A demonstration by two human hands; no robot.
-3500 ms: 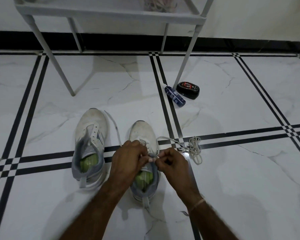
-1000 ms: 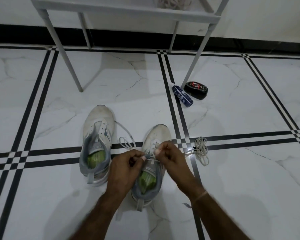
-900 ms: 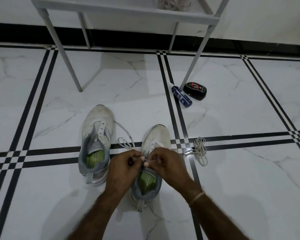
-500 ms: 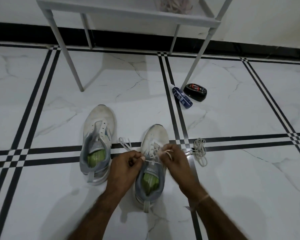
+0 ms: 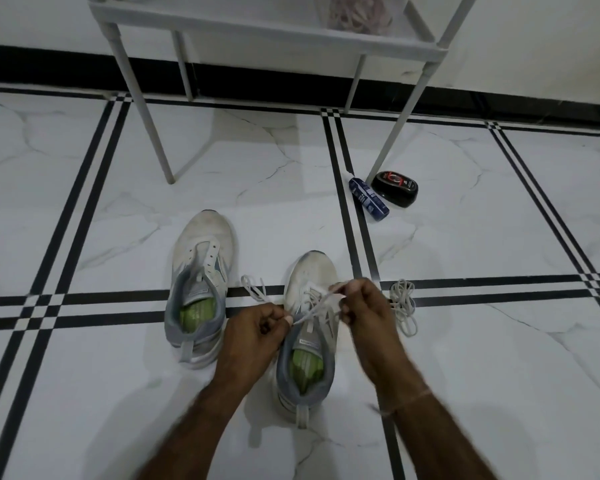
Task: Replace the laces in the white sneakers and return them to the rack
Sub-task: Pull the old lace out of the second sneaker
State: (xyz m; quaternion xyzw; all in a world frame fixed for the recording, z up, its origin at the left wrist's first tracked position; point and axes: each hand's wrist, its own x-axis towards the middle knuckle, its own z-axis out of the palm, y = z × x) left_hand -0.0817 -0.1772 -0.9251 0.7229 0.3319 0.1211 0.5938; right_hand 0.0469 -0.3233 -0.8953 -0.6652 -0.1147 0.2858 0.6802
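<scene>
1. The left hand is curled, and its thumb and forefinger pinch one strand of the lace just left of the near sneaker.
2. The right hand is also curled. Its fingertips pinch the other strand over the sneaker's right row of eyelets.
3. The lace runs taut between the two hands and crosses the tongue. Below the hands it is threaded criss-cross through the eyelets.
4. A loose looped end lies on the floor between the two shoes.
5. The near sneaker stands upright on the floor between the forearms, toe pointing away, showing a green insole.
6. The second sneaker stands just to its left, a little further off, with its eyelet flaps spread.
7. A coiled spare lace lies on the floor just beside the right hand.
8. Further off, a blue bottle lies on its side, touching or nearly touching a black case.
9. The case sits at the foot of a leg of the white rack.
10. A pinkish bundle rests on the rack's shelf.
</scene>
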